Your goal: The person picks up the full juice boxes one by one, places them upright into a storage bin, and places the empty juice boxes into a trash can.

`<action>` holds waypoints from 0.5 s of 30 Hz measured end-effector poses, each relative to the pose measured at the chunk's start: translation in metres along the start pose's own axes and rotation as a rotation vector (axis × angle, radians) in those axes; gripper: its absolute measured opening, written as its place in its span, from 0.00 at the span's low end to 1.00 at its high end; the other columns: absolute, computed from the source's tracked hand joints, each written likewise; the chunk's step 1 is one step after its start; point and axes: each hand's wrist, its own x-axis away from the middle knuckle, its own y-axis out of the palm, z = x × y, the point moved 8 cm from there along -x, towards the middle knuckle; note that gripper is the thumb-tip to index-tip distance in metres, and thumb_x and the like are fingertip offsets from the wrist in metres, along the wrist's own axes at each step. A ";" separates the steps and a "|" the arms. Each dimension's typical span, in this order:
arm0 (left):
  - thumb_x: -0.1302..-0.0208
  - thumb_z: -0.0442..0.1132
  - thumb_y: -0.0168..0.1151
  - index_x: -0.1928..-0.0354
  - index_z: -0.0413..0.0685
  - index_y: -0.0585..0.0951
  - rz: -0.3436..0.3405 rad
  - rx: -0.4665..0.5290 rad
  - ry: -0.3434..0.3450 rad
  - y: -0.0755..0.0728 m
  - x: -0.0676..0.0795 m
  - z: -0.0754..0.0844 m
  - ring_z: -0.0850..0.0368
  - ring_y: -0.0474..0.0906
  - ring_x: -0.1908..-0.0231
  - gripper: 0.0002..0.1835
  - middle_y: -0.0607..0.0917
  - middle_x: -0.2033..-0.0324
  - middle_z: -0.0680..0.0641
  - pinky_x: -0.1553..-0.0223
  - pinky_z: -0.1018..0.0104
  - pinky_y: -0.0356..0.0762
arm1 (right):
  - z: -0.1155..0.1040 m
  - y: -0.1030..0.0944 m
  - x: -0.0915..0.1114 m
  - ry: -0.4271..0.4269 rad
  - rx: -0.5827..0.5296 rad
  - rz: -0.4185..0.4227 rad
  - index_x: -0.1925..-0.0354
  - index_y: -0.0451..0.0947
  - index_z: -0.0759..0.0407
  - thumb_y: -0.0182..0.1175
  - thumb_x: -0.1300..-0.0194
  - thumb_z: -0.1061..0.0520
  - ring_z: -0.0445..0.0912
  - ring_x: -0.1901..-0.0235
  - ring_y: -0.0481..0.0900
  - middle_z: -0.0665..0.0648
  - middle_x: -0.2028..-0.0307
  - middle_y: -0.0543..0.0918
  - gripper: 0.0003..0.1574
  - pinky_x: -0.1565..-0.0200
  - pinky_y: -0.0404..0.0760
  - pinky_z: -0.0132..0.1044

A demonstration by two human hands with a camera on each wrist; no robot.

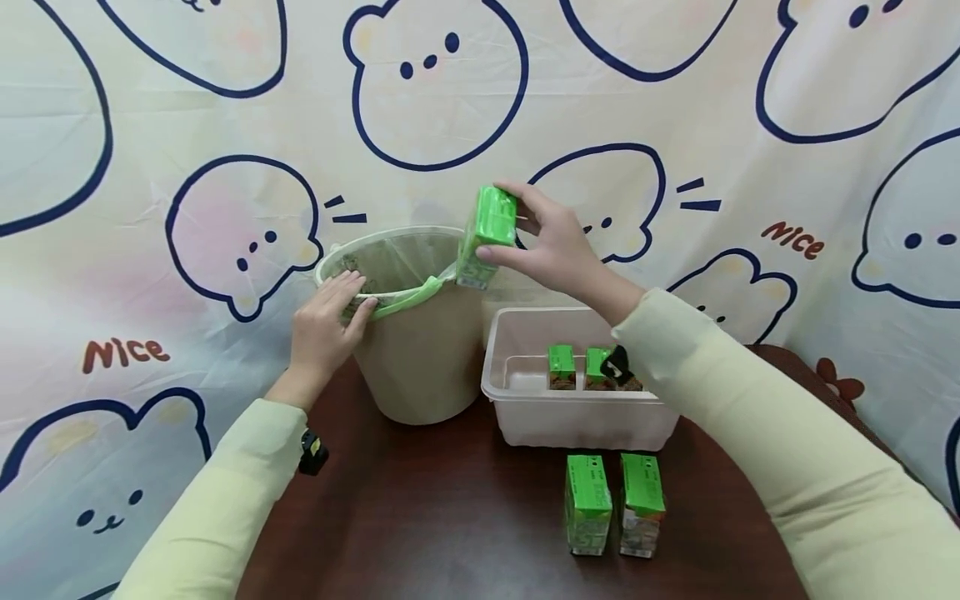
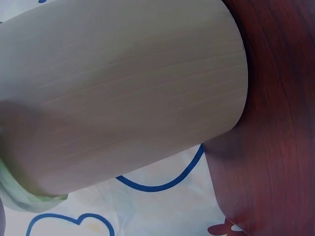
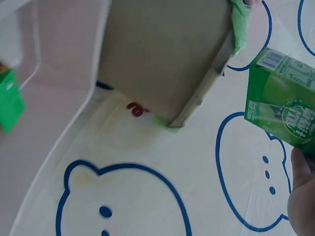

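Note:
A green carton [image 1: 491, 223] is held in my right hand [image 1: 555, 242], thumb on the near side and fingers behind. It is tilted above the right rim of a beige trash bin [image 1: 423, 358]. The right wrist view shows printing and a barcode on this carton [image 3: 280, 93], with part of the thumb below. My left hand [image 1: 326, 321] grips the bin's left front rim, fingers over the edge. A light green bag strip [image 1: 408, 300] hangs over that rim. From the left wrist, mostly the bin's outer wall [image 2: 128, 93] shows. The bin's bottom is hidden.
Right of the bin stands a pale plastic tub [image 1: 585, 421] holding several green-topped cartons [image 1: 561, 367], partly hidden by my right sleeve. Two more cartons, a left one [image 1: 588, 504] and a right one [image 1: 642, 504], stand before it on the dark wooden table [image 1: 420, 517]. A printed cloth hangs behind.

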 end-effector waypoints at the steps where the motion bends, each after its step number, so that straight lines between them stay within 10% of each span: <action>1: 0.38 0.42 0.64 0.47 0.36 0.82 0.002 0.001 0.002 0.000 0.000 0.000 0.43 0.77 0.45 0.21 0.83 0.49 0.38 0.36 0.55 0.65 | 0.000 0.004 -0.005 0.001 -0.014 0.009 0.34 0.65 0.64 0.75 0.47 0.58 0.45 0.47 0.77 0.59 0.43 0.74 0.46 0.45 0.75 0.32; 15: 0.37 0.43 0.64 0.47 0.36 0.82 -0.010 -0.010 -0.009 0.000 -0.001 0.002 0.43 0.77 0.45 0.21 0.83 0.49 0.38 0.37 0.53 0.66 | 0.015 0.072 -0.046 0.075 -0.003 0.008 0.31 0.61 0.64 0.73 0.44 0.53 0.46 0.45 0.75 0.59 0.42 0.74 0.49 0.44 0.74 0.32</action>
